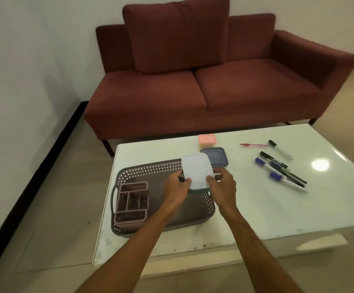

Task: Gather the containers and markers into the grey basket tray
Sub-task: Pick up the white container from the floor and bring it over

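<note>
Both hands hold a white-lidded container [196, 171] with a green base, tilted, above the right part of the grey basket tray [150, 169]. My left hand [177, 188] grips its left side and my right hand [222, 186] its right side. A compartmented organiser [131, 200] sits in the tray's left end. A blue-lidded container [215, 156] and a pink container [207, 141] stand on the table just beyond the tray. Several markers [282, 170] and a red pen [254, 145] lie scattered to the right.
The white glossy table [267, 208] carries everything; its near edge runs close below the tray. A maroon sofa [203, 81] stands behind the table, and a white wall is at the left.
</note>
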{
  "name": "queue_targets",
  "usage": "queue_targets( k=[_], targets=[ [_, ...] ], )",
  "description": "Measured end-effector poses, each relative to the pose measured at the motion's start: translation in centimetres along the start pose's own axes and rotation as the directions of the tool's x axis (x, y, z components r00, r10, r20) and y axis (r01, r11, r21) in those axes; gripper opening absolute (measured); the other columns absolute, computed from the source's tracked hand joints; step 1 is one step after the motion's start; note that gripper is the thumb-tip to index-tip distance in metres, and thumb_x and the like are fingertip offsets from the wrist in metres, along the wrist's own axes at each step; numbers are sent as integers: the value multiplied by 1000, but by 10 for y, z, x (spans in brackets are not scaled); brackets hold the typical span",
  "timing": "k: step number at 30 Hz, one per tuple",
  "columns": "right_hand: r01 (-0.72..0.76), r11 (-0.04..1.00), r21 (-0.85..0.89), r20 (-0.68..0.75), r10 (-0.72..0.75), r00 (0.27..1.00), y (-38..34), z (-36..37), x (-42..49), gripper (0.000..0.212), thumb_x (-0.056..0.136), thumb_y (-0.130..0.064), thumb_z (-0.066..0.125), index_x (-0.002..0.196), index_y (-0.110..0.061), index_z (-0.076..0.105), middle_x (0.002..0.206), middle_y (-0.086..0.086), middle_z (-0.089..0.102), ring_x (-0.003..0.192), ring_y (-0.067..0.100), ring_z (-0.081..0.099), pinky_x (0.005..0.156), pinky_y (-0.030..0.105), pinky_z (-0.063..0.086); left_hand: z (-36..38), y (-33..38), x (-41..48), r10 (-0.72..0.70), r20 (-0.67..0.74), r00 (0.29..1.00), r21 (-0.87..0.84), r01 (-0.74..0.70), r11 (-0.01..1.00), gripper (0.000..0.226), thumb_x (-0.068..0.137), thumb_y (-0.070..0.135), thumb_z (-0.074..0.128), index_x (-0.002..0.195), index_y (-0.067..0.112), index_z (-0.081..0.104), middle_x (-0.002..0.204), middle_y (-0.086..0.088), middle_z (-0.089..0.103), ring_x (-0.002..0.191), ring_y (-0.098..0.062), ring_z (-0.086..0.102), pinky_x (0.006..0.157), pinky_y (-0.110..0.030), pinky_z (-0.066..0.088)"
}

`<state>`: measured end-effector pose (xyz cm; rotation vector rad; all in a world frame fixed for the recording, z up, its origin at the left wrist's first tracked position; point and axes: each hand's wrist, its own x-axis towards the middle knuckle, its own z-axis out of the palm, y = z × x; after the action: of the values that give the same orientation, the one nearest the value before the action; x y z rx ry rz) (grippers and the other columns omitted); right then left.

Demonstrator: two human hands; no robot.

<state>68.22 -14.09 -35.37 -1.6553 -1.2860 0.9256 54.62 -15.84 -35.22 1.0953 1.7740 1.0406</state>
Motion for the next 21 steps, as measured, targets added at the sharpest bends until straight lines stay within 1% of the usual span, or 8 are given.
queue_targets(
  k=[2,4,7,10,12,14,17,21],
  targets=[
    [-12,1000,18,-43,13,999,4,-8,6,35,92,-21,65,125,-10,59,119,9,67,98,24,65,89,42,59,11,7,6,26,34,999,28,-27,999,36,93,12,64,128,9,63,109,-6,70,98,-27,69,87,-50,60],
    [-15,1000,21,-84,17,996,8,-17,13,34,92,-20,65,124,-11,59,119,10,67,92,20,61,88,38,59,22,13,13,50,80,996,51,-54,997,38,93,13,63,130,10,62,112,-7,69,100,-28,69,87,-50,60],
    [-47,999,-13,-132,45,990,13,-27,20,35,93,-23,64,125,-12,58,121,10,66,91,16,58,83,31,55,35,19,18,65,129,990,52,-72,996,35,92,12,63,126,11,64,110,-8,71,98,-29,71,87,-49,60],
    [-76,997,-34,-180,69,981,17,-37,24,34,93,-24,63,125,-14,58,121,10,66,94,19,62,78,29,55,49,22,26,78,190,979,30,-85,996,37,92,11,62,129,11,62,114,-10,71,100,-29,70,89,-48,60],
    [-112,993,-32,-200,104,974,19,-44,26,34,93,-23,63,125,-14,58,119,10,66,96,23,64,80,39,61,58,25,28,78,221,972,26,-86,996,41,92,10,63,133,10,60,117,-12,70,101,-30,69,89,-48,60],
    [-140,989,-41,-218,128,968,22,-50,27,33,92,-22,62,124,-14,58,116,11,66,95,26,66,79,48,61,66,28,29,76,248,966,21,-83,996,42,91,9,63,133,9,60,117,-13,69,101,-31,69,89,-49,60],
    [-176,984,-36,-242,162,957,26,-62,34,29,91,-21,62,119,-16,59,110,9,66,94,28,66,77,51,60,84,34,32,75,279,957,19,-84,996,42,89,7,63,131,9,62,115,-14,71,98,-33,70,88,-49,60],
    [-211,976,-54,-234,193,953,40,-83,47,27,88,-17,62,114,-14,61,99,7,65,88,30,66,75,52,59,114,33,33,-1,303,953,57,-17,998,40,87,8,63,127,14,63,107,-14,73,89,-33,73,80,-44,62]
  ],
)
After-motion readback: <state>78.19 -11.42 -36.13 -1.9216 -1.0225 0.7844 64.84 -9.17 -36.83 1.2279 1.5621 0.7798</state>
